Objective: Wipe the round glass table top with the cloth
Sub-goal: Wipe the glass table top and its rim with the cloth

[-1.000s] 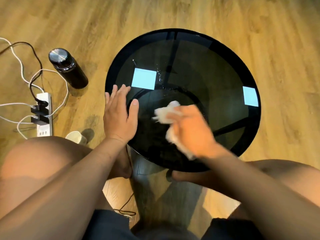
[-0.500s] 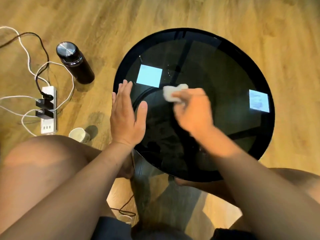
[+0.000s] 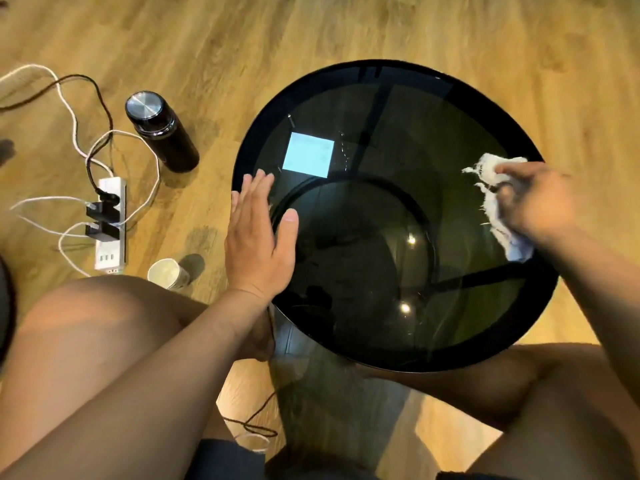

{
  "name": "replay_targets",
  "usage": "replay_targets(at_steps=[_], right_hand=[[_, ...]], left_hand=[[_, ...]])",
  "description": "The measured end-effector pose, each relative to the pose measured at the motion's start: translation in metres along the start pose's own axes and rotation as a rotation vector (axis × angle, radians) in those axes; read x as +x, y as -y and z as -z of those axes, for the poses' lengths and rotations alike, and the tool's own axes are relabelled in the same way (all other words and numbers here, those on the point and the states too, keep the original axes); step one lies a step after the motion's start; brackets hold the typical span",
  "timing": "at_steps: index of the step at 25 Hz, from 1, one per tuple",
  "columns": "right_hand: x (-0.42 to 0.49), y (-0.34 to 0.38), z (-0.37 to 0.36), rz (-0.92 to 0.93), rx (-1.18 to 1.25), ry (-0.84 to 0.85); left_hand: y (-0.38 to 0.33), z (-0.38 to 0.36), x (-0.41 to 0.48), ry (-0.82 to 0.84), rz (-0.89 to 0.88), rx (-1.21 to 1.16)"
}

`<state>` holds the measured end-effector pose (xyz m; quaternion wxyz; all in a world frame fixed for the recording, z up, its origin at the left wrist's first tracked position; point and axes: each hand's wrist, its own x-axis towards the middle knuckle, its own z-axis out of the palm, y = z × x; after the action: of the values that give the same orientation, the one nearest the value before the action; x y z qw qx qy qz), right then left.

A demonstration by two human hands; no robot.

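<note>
The round dark glass table top fills the middle of the head view, with a black rim and light reflections on it. My left hand lies flat on its left edge, fingers together and thumb apart, holding nothing. My right hand presses a crumpled white cloth against the glass near the right edge. Part of the cloth is hidden under my fingers.
On the wooden floor to the left stand a black flask with a metal lid, a white power strip with plugs and loose cables, and a small paper cup. My bare knees frame the table's near side.
My right hand has swept the cloth from the near middle of the glass, up past the centre, to the right edge. My left hand has stayed on the left rim.
</note>
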<state>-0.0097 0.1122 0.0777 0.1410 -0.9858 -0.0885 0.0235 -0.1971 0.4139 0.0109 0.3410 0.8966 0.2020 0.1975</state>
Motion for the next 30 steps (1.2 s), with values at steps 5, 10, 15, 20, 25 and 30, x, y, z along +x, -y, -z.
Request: replay_targets(at_steps=[5,10,15,20,25,30], right_hand=[[-0.006,0.071,-0.030,-0.017,0.025,-0.091],[-0.049,0.242,-0.095,0.533,0.245,0.160],[-0.007,0.162,-0.070,0.498,0.095,0.145],[0.040,0.007,0.000,-0.070,-0.018,-0.013],[0.034,0.114,-0.045,0.074,0.075,-0.081],[-0.013,0.274,-0.107,0.578,0.139,0.214]], left_hand=[[-0.001,-0.001,-0.001,-0.039,0.031,-0.037],[-0.007,0.005,0.000,-0.071,0.000,-0.141],[-0.006,0.004,-0.002,0.007,0.031,-0.088],[-0.002,0.001,0.000,-0.007,0.034,-0.050],[-0.003,0.001,0.000,-0.022,0.050,-0.048],[-0.010,0.007,0.001,-0.042,0.067,-0.135]])
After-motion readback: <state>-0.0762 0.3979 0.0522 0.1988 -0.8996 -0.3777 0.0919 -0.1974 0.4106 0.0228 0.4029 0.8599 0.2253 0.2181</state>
